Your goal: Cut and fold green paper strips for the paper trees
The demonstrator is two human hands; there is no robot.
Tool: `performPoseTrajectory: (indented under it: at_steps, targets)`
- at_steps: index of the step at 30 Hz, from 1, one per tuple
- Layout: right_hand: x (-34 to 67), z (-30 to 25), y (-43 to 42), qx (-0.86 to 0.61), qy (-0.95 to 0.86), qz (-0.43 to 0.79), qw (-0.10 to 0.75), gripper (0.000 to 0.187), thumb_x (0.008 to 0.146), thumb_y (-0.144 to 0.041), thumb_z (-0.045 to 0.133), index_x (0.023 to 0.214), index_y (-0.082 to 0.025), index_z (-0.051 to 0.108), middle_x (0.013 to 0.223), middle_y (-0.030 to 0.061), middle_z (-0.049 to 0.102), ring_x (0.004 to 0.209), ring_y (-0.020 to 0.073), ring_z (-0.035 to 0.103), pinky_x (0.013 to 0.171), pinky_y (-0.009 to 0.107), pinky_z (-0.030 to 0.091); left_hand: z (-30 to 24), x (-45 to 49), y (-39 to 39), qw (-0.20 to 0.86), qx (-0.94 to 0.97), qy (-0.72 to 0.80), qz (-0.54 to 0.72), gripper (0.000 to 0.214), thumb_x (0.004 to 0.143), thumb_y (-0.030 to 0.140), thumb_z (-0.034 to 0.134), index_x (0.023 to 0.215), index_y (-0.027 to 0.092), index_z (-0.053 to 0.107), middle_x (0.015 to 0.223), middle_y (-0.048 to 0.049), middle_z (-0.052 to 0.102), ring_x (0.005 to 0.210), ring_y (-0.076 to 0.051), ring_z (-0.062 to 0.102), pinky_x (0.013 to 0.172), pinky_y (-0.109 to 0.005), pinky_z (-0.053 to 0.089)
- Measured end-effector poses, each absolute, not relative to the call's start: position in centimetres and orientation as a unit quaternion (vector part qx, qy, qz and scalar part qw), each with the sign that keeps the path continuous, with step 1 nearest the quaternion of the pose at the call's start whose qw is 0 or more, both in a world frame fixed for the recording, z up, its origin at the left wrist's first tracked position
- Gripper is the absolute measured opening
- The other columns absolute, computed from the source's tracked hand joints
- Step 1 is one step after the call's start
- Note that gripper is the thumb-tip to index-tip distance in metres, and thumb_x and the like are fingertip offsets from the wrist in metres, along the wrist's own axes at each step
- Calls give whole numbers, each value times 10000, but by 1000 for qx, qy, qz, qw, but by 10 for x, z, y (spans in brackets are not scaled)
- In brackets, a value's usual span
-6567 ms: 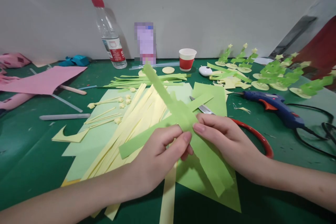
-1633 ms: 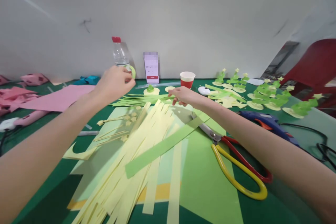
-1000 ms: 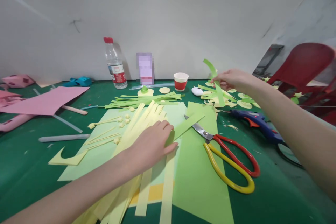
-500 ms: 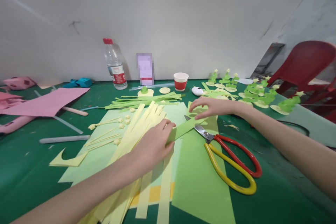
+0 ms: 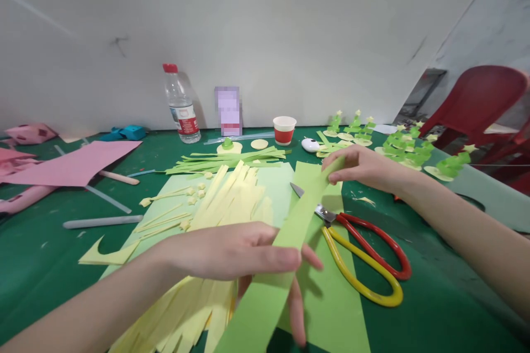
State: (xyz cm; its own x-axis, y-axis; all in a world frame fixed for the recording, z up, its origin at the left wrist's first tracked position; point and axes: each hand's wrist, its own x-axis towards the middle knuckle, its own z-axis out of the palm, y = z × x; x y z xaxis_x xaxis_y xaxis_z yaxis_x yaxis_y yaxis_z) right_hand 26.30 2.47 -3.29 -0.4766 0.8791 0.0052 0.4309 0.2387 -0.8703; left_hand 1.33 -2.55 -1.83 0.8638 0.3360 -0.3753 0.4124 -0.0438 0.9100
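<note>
Paper strip, light green [image 5: 296,226], one, flat, smooth and matte, straight-edged; located centre to lower centre of the frame, raised in front of the bench [image 5: 37,281]; long axis diagonal, upper end pointing to the upper right, lower end running out at the bottom edge. Left hand [image 5: 248,253], lower centre: grips the strip, thumb flat on its face, other fingers spread behind it. Right hand [image 5: 358,165], right of centre: fingers and thumb closed on the strip's upper end, though the exact contact is partly hidden. Scissors [image 5: 330,217], metal blades partly hidden behind the strip, tip pointing upper left, one looped handle red, the other yellow; lying on a green paper sheet [image 5: 331,303]. Yellow paper strips [image 5: 232,193], long and narrow, heaped left of centre; small folded yellow stars [image 5: 201,194] beside them. Green strips [image 5: 232,160], thin, loosely bundled, lying crosswise at centre. Star-topped paper models [image 5: 453,166], green zigzag bodies on pale round bases, at right. Bottle [image 5: 182,113], clear plastic, red cap, red-and-white label, lettering too small to read. Phone [image 5: 227,110], upright, screen pixelated, illegible. Paper cup [image 5: 284,132], white above, red band below, upper centre.
</note>
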Motion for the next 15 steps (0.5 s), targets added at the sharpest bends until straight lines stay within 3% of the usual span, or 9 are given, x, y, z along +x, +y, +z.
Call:
performPoseTrajectory:
  at_steps: [3, 6, 8, 12, 15]
  targets:
    - [246, -33, 8, -414, -735, 478, 244, 123, 644, -314, 667, 661, -198, 631, 620, -20, 612, 551, 110, 551, 549, 250, 440, -29, 21, -27, 701, 658, 275, 30, 608, 840, 617, 228, 1041, 189, 612, 1007, -75, 681, 926, -202, 621, 769, -301, 482]
    - [226, -37, -11, -412, -751, 456, 242, 80, 690, -263, 639, 666, -187, 637, 601, -17, 589, 560, 107, 530, 544, 243, 426, -46, 31, -27, 722, 576, 336, 183, 403, 881, 462, 356, 918, 178, 640, 979, -56, 684, 910, -179, 630, 842, -309, 466]
    - [216, -39, -21, -405, -783, 389, 266, 72, 719, -250, 620, 699, -192, 659, 621, -9, 579, 578, 108, 507, 548, 244, 411, -51, 35, -28, 737, 537, 338, 234, 295, 875, 366, 428, 867, 171, 651, 929, -47, 689, 850, -162, 643, 791, -288, 495]
    - [207, -40, -36, -383, -810, 295, 332, 94, 727, -171, 587, 708, -214, 669, 623, -9, 541, 554, 100, 485, 511, 229, 400, -47, 36, -32, 738, 535, 325, 252, 193, 823, 296, 528, 859, 183, 680, 927, -36, 680, 747, -134, 642, 599, -212, 512]
    - [206, -37, -42, -383, -804, 277, 361, 109, 688, -108, 583, 676, -202, 635, 640, -6, 554, 586, 105, 520, 521, 221, 417, -42, 34, -34, 720, 549, 340, 254, 174, 768, 283, 595, 894, 205, 688, 912, -28, 682, 688, -124, 641, 553, -196, 492]
